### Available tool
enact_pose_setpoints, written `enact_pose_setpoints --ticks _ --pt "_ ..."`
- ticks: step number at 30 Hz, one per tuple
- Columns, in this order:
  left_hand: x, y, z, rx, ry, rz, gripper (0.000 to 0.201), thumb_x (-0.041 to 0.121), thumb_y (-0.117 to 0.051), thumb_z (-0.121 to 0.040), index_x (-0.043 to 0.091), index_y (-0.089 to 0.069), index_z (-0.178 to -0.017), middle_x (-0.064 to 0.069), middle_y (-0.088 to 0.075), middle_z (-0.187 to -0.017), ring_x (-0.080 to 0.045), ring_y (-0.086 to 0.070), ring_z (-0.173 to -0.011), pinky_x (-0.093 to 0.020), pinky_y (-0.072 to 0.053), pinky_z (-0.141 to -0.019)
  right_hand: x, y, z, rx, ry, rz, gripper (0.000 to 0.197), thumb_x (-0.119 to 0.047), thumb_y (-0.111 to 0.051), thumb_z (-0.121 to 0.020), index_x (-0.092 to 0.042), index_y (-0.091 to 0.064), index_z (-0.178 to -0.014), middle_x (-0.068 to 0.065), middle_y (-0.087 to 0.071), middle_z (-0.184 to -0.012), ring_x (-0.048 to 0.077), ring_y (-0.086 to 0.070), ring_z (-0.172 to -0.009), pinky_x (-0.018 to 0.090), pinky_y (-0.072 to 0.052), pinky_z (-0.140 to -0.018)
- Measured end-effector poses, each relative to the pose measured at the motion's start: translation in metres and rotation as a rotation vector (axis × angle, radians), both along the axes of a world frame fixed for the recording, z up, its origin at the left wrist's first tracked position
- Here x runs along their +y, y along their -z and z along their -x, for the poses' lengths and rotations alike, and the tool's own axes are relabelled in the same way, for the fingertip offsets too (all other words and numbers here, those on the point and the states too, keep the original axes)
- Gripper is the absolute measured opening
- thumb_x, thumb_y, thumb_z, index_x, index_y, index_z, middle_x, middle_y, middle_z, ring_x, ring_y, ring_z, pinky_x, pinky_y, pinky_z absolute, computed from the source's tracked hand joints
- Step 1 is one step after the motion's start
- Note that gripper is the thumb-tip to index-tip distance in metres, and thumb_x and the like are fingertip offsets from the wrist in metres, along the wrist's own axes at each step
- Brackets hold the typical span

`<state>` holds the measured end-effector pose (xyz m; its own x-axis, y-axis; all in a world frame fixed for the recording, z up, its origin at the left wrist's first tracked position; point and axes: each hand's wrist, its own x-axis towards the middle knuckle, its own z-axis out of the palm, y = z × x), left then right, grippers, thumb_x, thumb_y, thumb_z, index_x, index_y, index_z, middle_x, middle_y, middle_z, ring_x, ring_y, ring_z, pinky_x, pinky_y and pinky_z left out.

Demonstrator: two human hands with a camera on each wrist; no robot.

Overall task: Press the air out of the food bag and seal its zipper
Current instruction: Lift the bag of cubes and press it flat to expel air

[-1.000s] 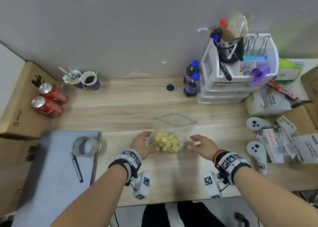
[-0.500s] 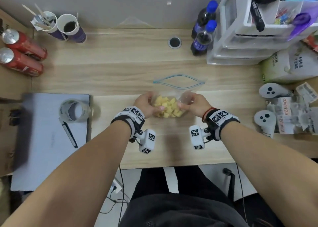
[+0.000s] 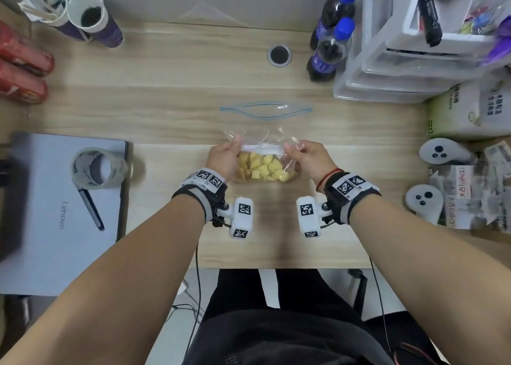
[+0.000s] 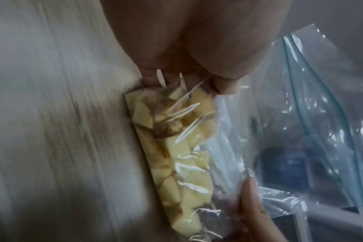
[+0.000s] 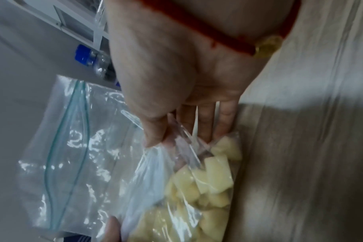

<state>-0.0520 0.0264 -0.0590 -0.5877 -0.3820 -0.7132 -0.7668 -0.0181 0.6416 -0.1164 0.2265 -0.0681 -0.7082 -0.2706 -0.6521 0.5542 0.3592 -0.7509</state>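
A clear zip bag (image 3: pixel 262 140) stands on the wooden desk (image 3: pixel 171 99), its bottom filled with yellow food cubes (image 3: pixel 262 168). Its blue zipper (image 3: pixel 265 110) gapes open at the far end. My left hand (image 3: pixel 225 154) pinches the plastic at the bag's left side, just above the cubes. My right hand (image 3: pixel 305 153) pinches the right side at the same height. The plastic between them is drawn into a tight white line. The wrist views show the cubes (image 4: pixel 172 157) (image 5: pixel 199 193) packed low and the loose upper bag (image 4: pixel 300 131) (image 5: pixel 72 155) with the open zipper.
Two dark bottles (image 3: pixel 330 49) and a white drawer unit (image 3: pixel 420 46) stand at the back right. Two white controllers (image 3: pixel 439 154) lie right. A laptop (image 3: pixel 60 212) with a tape roll (image 3: pixel 96 168) and a pen lies left. Paper cups (image 3: pixel 91 19) and red cans (image 3: pixel 22 71) sit back left.
My hands closed in from both sides of the bag and took hold of the plastic above the cubes, pulling it taut. The head camera tilted down and closer to the desk.
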Motion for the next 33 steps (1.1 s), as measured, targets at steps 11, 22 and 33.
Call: enact_pose_setpoints --ticks 11,22,33 --pt "0.0 0.004 0.007 -0.025 -0.155 0.023 0.041 0.055 -0.046 -0.093 0.022 -0.047 -0.068 -0.009 -0.051 -0.075 -0.021 -0.051 -0.067 -0.032 -0.045 -0.064 -0.006 -0.002 0.001 -0.105 0.01 0.089 0.034 -0.06 -0.065 -0.081 -0.026 -0.064 -0.077 0.002 -0.072 -0.08 0.035 -0.071 -0.087 0.042 -0.055 -0.083" --pt "0.002 -0.013 0.012 -0.038 0.025 -0.252 0.074 0.081 -0.062 -0.065 0.027 -0.066 -0.116 -0.001 -0.071 -0.117 -0.02 -0.069 -0.101 -0.043 -0.054 -0.094 -0.01 -0.002 -0.01 -0.165 0.025 0.126 0.069 -0.031 -0.092 -0.059 0.007 -0.059 -0.107 0.031 -0.065 -0.117 0.04 -0.069 -0.103 0.059 -0.052 -0.094" --pt "0.005 -0.005 0.005 0.026 -0.128 -0.146 0.023 0.037 -0.061 -0.09 0.023 -0.075 -0.079 -0.019 -0.067 -0.084 -0.036 -0.063 -0.069 -0.047 -0.055 -0.066 -0.007 -0.004 -0.008 -0.048 0.132 0.036 0.017 -0.033 -0.075 -0.082 -0.016 -0.072 -0.078 0.001 -0.072 -0.073 0.017 -0.066 -0.067 0.038 -0.056 -0.078"
